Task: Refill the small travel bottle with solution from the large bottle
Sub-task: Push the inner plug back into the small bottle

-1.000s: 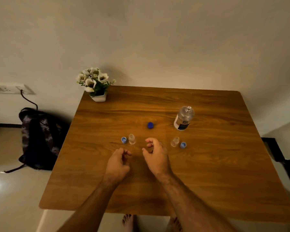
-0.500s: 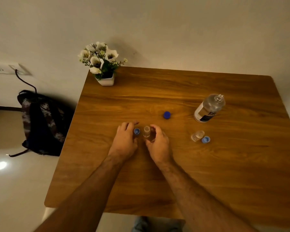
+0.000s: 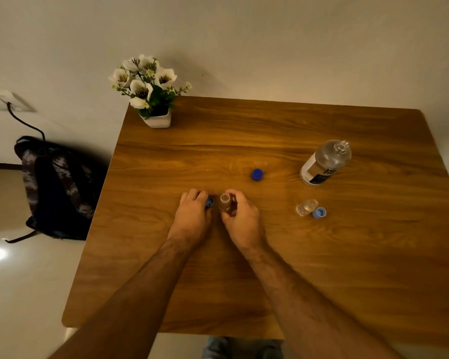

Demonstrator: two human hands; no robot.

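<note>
Your hands at the small travel bottle (image 3: 225, 202)

Your right hand (image 3: 240, 218) grips the open bottle; your left hand (image 3: 192, 216) pinches the light blue cap (image 3: 210, 202) beside it.

Two small travel bottles (image 3: 225, 202) (image 3: 306, 207), two light-blue caps (image 3: 210, 202) (image 3: 319, 212), one dark-blue cap (image 3: 257, 174), one large bottle (image 3: 324, 163) (uncapped), one flower pot (image 3: 151, 92), one backpack (image 3: 55, 187), two hands (image 3: 192, 218) (image 3: 243, 221).

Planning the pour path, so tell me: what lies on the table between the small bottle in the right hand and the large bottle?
In the head view, only the dark blue cap lies between the small bottle and large bottle; otherwise bare table.
</note>
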